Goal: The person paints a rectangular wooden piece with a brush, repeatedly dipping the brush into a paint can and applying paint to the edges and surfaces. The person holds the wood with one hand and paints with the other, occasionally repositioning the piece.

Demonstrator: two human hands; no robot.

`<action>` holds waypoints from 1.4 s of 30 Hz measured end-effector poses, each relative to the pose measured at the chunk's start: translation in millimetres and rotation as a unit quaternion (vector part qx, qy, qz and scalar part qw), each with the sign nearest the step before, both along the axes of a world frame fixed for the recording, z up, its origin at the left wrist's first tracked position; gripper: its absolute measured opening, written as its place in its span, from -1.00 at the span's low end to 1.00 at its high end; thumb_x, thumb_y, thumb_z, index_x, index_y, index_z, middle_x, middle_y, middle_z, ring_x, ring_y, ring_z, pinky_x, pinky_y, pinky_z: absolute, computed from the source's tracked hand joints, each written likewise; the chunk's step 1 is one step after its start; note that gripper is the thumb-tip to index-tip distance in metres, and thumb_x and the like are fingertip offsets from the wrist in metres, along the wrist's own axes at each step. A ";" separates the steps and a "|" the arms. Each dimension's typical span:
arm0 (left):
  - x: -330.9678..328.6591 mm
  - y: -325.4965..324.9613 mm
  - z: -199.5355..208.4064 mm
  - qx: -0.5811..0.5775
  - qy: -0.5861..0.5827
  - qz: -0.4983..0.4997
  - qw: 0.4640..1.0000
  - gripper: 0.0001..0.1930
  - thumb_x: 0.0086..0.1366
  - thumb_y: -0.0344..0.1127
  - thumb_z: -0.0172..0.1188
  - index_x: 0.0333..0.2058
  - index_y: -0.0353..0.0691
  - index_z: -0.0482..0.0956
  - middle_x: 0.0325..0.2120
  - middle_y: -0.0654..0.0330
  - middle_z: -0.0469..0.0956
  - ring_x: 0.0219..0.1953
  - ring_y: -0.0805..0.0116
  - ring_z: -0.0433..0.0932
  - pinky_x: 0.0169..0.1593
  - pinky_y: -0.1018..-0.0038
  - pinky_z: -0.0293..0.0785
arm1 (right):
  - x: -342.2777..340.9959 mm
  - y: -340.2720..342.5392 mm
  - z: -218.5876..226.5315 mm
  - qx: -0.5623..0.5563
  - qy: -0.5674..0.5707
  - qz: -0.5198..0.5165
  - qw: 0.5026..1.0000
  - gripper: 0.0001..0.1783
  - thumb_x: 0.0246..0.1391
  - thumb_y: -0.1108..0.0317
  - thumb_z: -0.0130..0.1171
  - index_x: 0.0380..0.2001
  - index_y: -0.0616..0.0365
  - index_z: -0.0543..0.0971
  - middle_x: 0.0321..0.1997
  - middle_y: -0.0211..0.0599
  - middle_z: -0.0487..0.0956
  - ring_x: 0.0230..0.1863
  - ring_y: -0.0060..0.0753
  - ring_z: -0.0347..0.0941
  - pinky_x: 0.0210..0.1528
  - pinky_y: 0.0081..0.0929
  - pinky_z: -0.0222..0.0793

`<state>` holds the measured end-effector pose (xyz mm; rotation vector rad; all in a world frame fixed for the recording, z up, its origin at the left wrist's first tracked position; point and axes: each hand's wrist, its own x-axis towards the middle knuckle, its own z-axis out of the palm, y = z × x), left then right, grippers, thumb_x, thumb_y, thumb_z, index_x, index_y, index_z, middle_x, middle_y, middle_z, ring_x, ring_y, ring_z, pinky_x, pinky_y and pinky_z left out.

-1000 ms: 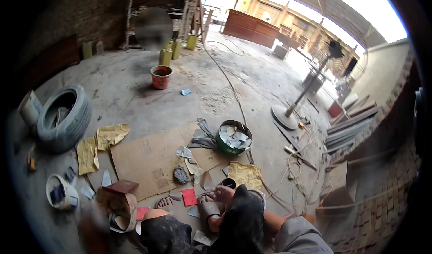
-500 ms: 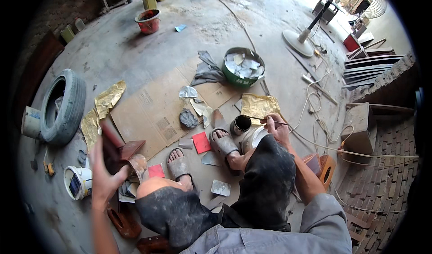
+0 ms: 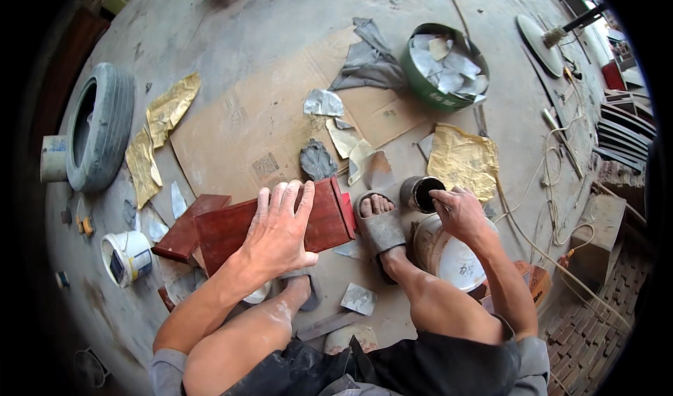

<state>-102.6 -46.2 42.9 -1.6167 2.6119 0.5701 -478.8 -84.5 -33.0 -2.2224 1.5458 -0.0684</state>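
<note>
My left hand grips a reddish-brown varnished wooden piece from above, its fingers over the far edge and thumb at the near edge. Another reddish-brown wooden piece lies on the floor behind it. At the mouth of a dark-stained can, my right hand is closed in a pinch. The thin stick in that hand half a second ago is now mostly hidden by the fingers and the can, so its tip cannot be seen. Beside the can stands a white lidded bucket.
Flattened cardboard covers the floor ahead, with a grey cloth and a green tub of sandpaper scraps beyond. Gold crumpled paper lies past the can. A tyre and small white bucket stand left; cables run right.
My left hand has brought the wooden piece in from the left to the middle, before my legs. My right hand has come down closer to the can's mouth. The view has shifted too.
</note>
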 end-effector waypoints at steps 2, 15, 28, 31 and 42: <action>1.1 2.4 -5.4 0.012 -0.008 0.011 1.000 0.14 -0.30 -0.13 0.52 0.29 -0.52 0.20 0.15 -0.21 0.29 0.21 -0.13 0.26 0.28 -0.01 0.15 | 2.5 -3.1 -7.5 0.017 0.007 0.004 1.000 -0.77 0.14 0.32 0.21 -0.17 0.10 0.72 -0.42 0.01 0.61 -0.31 0.07 0.53 -0.17 -0.10 0.43; 9.2 14.3 -13.0 0.039 0.014 0.037 0.998 0.18 -0.35 -0.15 0.56 0.30 -0.47 0.20 0.18 -0.20 0.26 0.24 -0.15 0.24 0.28 -0.04 0.14 | -7.5 -20.3 -15.7 0.119 -0.048 -0.067 0.989 -0.75 0.17 0.37 0.23 -0.09 0.14 0.69 -0.34 0.01 0.63 -0.33 -0.05 0.58 -0.25 -0.26 0.46; -4.5 15.9 -12.0 0.053 0.046 0.031 0.997 0.21 -0.40 -0.22 0.55 0.33 -0.42 0.17 0.20 -0.17 0.24 0.24 -0.16 0.24 0.31 -0.04 0.11 | -57.7 -1.2 -24.2 0.125 -0.388 -0.421 0.810 -0.65 0.47 0.16 -0.11 -0.21 0.20 0.52 -0.39 -0.24 0.70 -0.51 -0.68 0.45 -0.55 -0.69 0.29; -7.9 14.1 -11.4 0.049 0.054 0.031 0.997 0.21 -0.39 -0.21 0.54 0.33 -0.42 0.17 0.19 -0.17 0.24 0.24 -0.15 0.23 0.30 -0.03 0.11 | -64.3 0.1 -19.4 0.127 -0.424 -0.440 0.781 -0.64 0.47 0.12 -0.11 -0.24 0.17 0.51 -0.38 -0.24 0.69 -0.52 -0.70 0.45 -0.56 -0.73 0.27; -10.6 12.7 -11.9 0.042 0.051 0.021 0.998 0.22 -0.42 -0.23 0.56 0.32 -0.41 0.17 0.18 -0.17 0.25 0.23 -0.16 0.23 0.24 -0.03 0.15 | -16.7 -8.6 -26.8 0.010 -0.076 -0.040 0.996 -0.79 0.22 0.26 0.19 -0.17 0.03 0.72 -0.37 -0.01 0.68 -0.40 -0.04 0.62 -0.30 -0.24 0.55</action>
